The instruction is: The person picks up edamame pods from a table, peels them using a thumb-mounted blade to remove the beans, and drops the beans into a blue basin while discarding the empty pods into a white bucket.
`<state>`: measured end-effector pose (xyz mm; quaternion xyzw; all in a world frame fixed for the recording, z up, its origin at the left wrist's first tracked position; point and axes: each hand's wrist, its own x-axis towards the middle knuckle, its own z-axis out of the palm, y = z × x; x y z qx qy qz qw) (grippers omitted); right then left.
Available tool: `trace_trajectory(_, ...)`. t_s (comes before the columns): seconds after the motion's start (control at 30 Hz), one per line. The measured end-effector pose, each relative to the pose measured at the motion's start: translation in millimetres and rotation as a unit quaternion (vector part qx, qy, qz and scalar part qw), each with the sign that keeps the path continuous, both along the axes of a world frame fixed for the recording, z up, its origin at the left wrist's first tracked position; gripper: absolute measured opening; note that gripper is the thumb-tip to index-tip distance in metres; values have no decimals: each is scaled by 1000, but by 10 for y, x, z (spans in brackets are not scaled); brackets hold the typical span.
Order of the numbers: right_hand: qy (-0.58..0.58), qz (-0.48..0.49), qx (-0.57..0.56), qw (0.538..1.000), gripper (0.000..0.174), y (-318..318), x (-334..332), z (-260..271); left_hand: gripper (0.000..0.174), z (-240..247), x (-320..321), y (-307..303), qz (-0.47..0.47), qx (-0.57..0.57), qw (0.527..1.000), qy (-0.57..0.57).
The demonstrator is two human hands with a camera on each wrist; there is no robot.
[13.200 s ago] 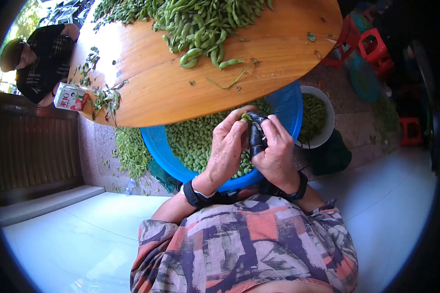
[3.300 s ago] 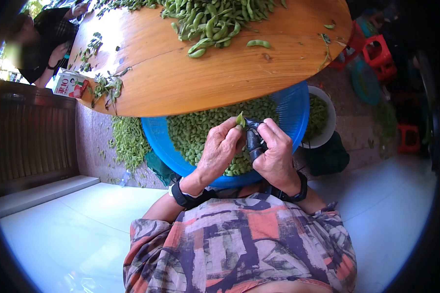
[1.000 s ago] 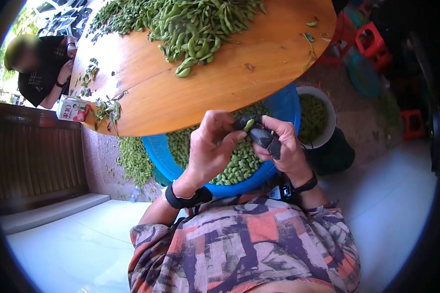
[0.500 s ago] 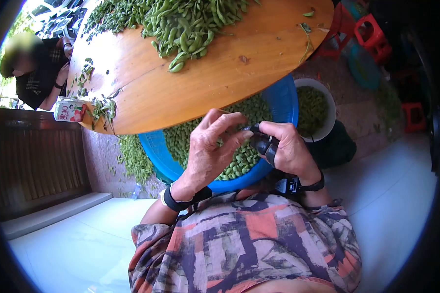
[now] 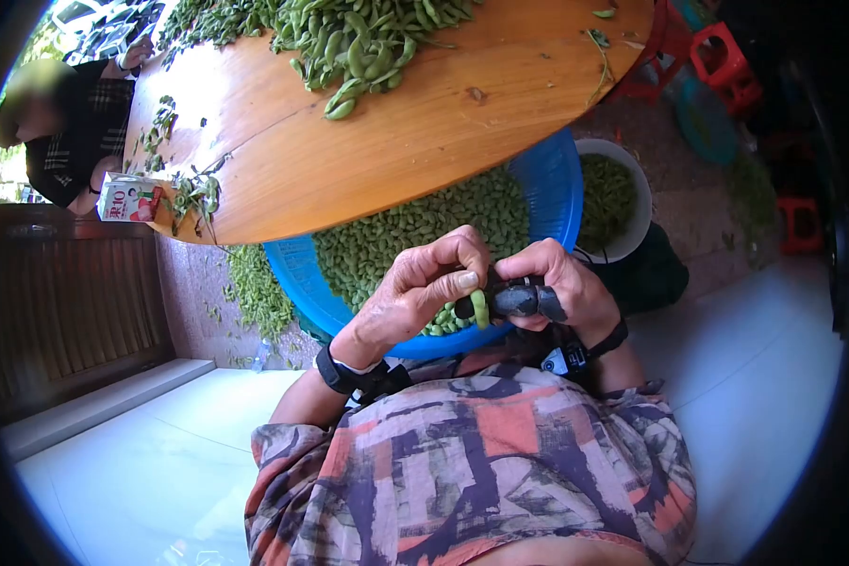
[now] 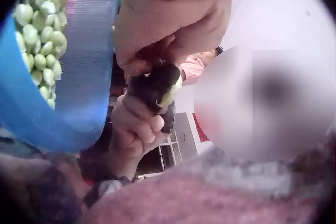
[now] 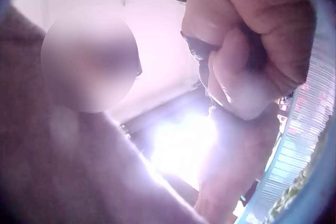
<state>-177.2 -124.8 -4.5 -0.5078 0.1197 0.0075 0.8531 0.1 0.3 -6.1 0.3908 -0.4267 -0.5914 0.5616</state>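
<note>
Between my hands, over the blue basin (image 5: 564, 198), is a green soybean pod (image 5: 480, 309). My left hand (image 5: 410, 300) pinches its upper end with thumb and forefinger. My right hand (image 5: 580, 294) has black coverings (image 5: 517, 301) on its fingers, which are bent against the pod from the other side. The left wrist view shows a pale green strip of the pod (image 6: 170, 95) beside the black-covered fingertips. Shelled green soybeans (image 5: 415, 222) fill the basin below. In the right wrist view the pod is hidden behind the fingers.
A wooden table (image 5: 387, 170) stands just beyond the basin, with a heap of pods (image 5: 358, 42) and a drink carton (image 5: 130, 198). A white bucket (image 5: 644, 203) stands right of the basin. Empty pods (image 5: 259, 302) lie on the floor at left. Another person (image 5: 61, 132) sits at the table's left.
My left fingers have closed in from a wider spread, and the pod now hangs down between my hands. My right hand has turned, its covered fingers pointing more sideways.
</note>
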Motion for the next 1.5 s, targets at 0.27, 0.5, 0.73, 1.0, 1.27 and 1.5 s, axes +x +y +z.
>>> trace_trajectory(0.27,39,-93,-277,956,7,64,116,151,22,11,-46,32,110,133,970,-169)
trace_trajectory(0.5,27,-158,-426,890,13,103,181,81,20,23,76,20,111,44,932,-343)
trace_trajectory(0.73,23,-244,-556,794,23,378,303,-20,22,-149,-149,-9,203,147,961,-118)
trace_trajectory(1.0,12,-257,-598,759,44,513,342,-131,28,-188,-253,-61,278,151,942,-116)
trace_trajectory(1.27,13,-281,-651,705,47,508,370,-135,29,-384,-239,-84,246,6,965,-87)
trace_trajectory(1.5,7,-272,-658,702,48,463,359,-184,28,-511,-249,-82,228,87,962,124)
